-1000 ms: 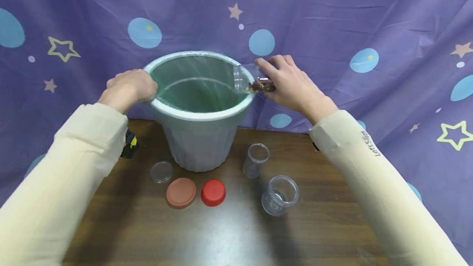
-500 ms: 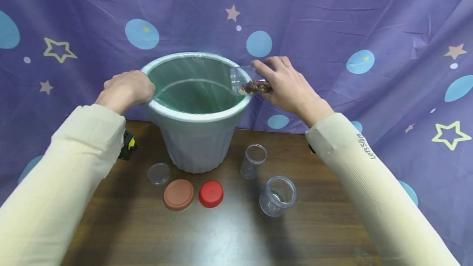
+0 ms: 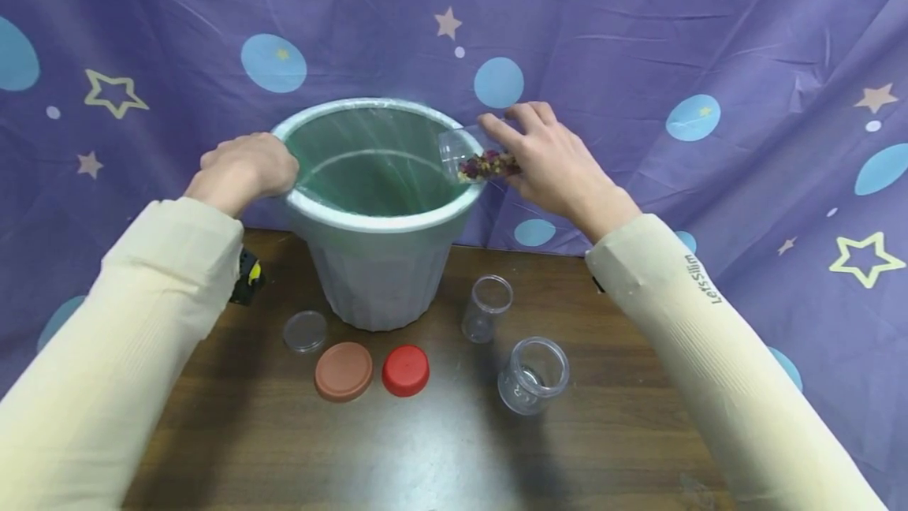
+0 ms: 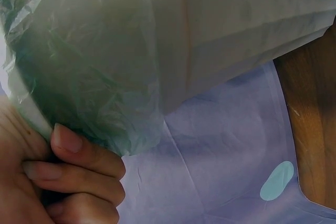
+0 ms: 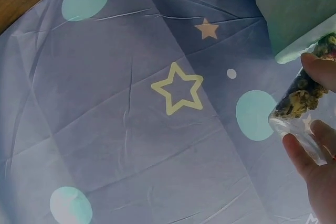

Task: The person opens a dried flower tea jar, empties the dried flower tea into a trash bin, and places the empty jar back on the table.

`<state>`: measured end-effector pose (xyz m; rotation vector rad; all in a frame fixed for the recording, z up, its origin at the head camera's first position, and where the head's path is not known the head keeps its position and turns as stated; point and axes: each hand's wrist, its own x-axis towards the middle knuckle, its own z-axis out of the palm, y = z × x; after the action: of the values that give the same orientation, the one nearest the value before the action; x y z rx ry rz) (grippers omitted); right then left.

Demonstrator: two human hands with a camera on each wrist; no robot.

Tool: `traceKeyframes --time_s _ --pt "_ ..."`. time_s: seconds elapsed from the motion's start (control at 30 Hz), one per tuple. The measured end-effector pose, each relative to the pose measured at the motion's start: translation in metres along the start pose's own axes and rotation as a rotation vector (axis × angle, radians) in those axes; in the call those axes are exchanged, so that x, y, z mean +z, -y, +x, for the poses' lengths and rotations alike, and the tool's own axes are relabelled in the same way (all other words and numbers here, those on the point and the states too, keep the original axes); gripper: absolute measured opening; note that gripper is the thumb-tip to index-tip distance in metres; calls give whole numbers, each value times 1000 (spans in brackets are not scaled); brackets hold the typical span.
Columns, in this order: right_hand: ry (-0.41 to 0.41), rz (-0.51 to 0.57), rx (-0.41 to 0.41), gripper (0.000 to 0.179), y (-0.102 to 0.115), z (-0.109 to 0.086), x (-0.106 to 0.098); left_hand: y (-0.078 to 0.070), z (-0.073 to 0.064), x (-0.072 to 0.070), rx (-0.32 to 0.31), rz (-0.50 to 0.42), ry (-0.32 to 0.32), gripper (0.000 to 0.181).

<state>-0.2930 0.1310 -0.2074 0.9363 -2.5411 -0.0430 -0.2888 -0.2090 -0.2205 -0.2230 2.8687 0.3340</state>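
A pale green trash can (image 3: pixel 379 274) stands upright on the table, with a thin green plastic bag (image 4: pixel 94 72) folded over its rim. My left hand (image 3: pixel 248 172) grips the rim at the left, its fingers curled in the left wrist view. My right hand (image 3: pixel 556 168) holds a clear plastic jar (image 3: pixel 454 150) tipped on its side, its mouth over the can's right rim. Dried flowers (image 3: pixel 485 165), dark red and yellowish, lie along the jar's lower side. In the right wrist view, thumb and fingers surround the jar's base end, with dried flowers (image 5: pixel 302 100) showing through.
Two clear open jars, a slim one (image 3: pixel 488 310) and a wider one (image 3: pixel 534 377), stand right of the can. Before it lie a clear lid (image 3: pixel 305 331), a brownish-pink lid (image 3: pixel 344 371) and a red lid (image 3: pixel 406 371). A patterned purple cloth (image 3: pixel 603 22) hangs behind.
In my right hand the jar has tilted further, mouth lower, and the dried flowers have spread along it towards the mouth. My left hand stays on the rim.
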Motion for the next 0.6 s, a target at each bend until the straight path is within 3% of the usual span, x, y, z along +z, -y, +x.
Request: traceKeyframes --time_s 0.6 --pt "-19 -52 -36 64 6 3 -1 -1 -1 -1 -10 -8 3 57"
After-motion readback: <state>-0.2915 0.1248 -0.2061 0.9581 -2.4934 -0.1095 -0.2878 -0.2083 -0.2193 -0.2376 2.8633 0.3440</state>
